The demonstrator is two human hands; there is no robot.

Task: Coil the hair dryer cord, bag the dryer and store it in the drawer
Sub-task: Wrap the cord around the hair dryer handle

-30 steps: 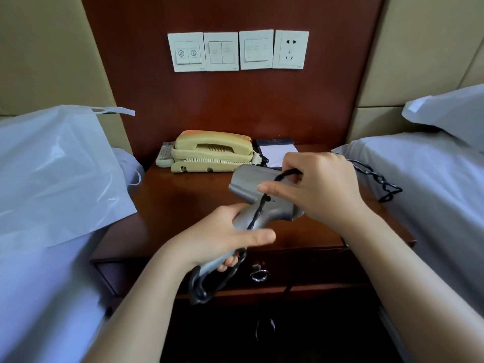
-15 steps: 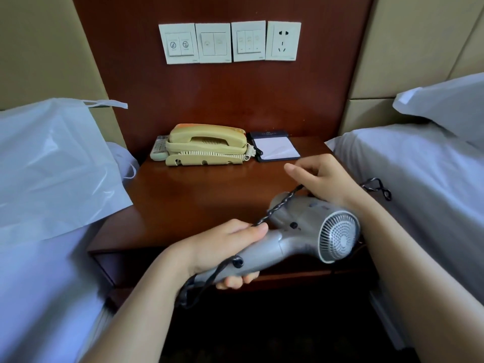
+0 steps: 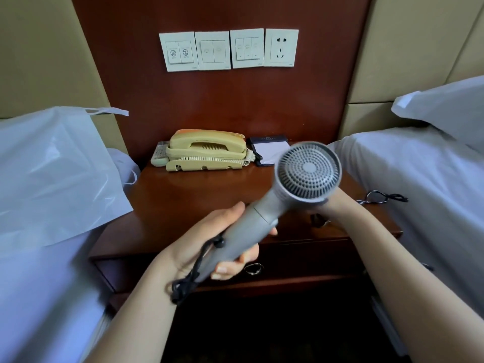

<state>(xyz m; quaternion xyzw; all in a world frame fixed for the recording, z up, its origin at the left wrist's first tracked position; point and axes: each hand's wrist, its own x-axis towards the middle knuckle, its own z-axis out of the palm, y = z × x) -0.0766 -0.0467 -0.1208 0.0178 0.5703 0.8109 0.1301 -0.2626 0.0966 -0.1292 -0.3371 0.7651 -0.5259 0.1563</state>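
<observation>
My left hand (image 3: 207,239) is shut around the handle of the grey hair dryer (image 3: 307,170), held tilted above the nightstand's front edge with its rear grille facing me. The black cord (image 3: 195,271) leaves the handle's base and bunches in a loop by my left wrist. Another stretch of cord lies on the right bed. My right hand (image 3: 339,204) is behind the dryer's head, only its wrist and heel showing, fingers hidden. A white plastic bag (image 3: 52,174) lies on the left bed. The closed drawer (image 3: 301,263) is below the dryer.
A cream telephone (image 3: 207,150), a remote (image 3: 159,155) and a notepad (image 3: 269,150) sit at the back of the wooden nightstand (image 3: 183,205). White beds flank it, with a pillow (image 3: 445,106) at right. Switches and a socket (image 3: 280,47) are on the wall.
The dryer has swung round and up so its grille now faces me. My right hand went from pinching the cord in front of the barrel to behind the dryer's head.
</observation>
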